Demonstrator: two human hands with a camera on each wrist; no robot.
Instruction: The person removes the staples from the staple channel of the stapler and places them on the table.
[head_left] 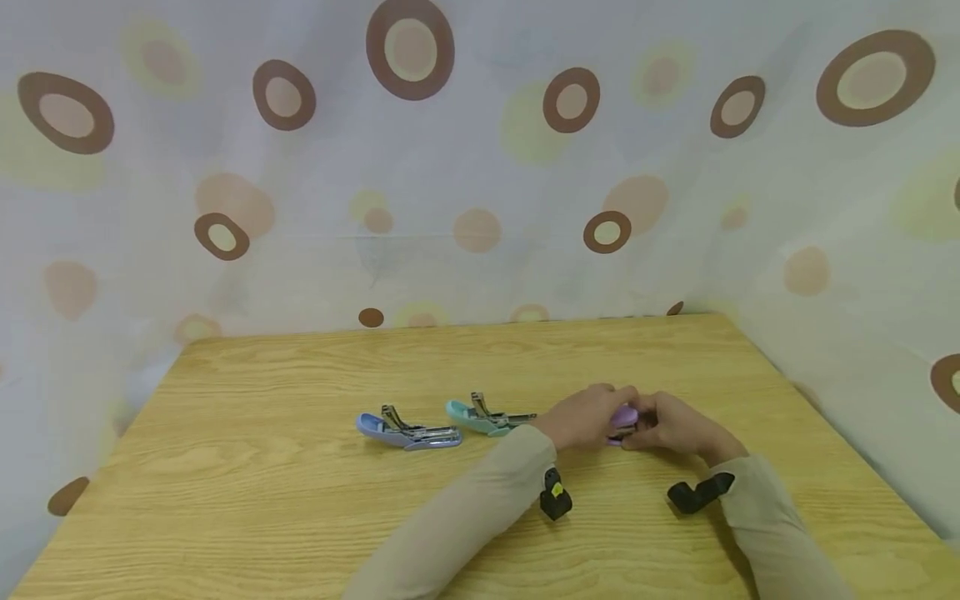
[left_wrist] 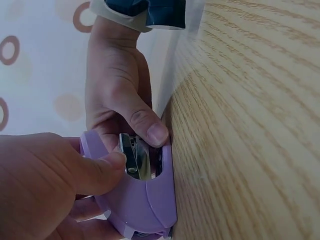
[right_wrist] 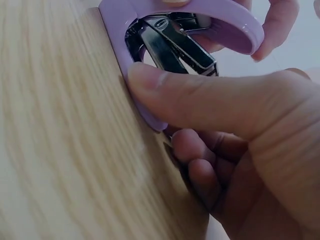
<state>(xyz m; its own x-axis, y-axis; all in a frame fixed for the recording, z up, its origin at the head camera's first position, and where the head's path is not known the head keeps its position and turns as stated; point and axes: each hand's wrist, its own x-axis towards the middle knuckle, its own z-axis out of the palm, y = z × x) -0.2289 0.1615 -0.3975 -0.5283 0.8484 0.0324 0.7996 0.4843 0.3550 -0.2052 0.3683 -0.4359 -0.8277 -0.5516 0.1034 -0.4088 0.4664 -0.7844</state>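
A purple stapler (left_wrist: 132, 202) rests on the wooden tabletop between both hands. Its purple top cover is spread apart from the base, and the metal magazine (right_wrist: 167, 47) shows between them. My left hand (head_left: 588, 419) grips the cover, its thumb by the metal part in the left wrist view. At the other end my right hand (head_left: 678, 425) holds the base, thumb pressed on top and fingers curled at the side. To the left lie a teal stapler (head_left: 480, 419) and a blue stapler (head_left: 408, 433), both with covers swung back and metal parts raised.
The wooden table (head_left: 225, 500) has its far edge against a patterned curtain (head_left: 480, 150) with brown circles. Each sleeve carries a black wrist camera, one at the left wrist (head_left: 555, 496) and one at the right (head_left: 699, 493).
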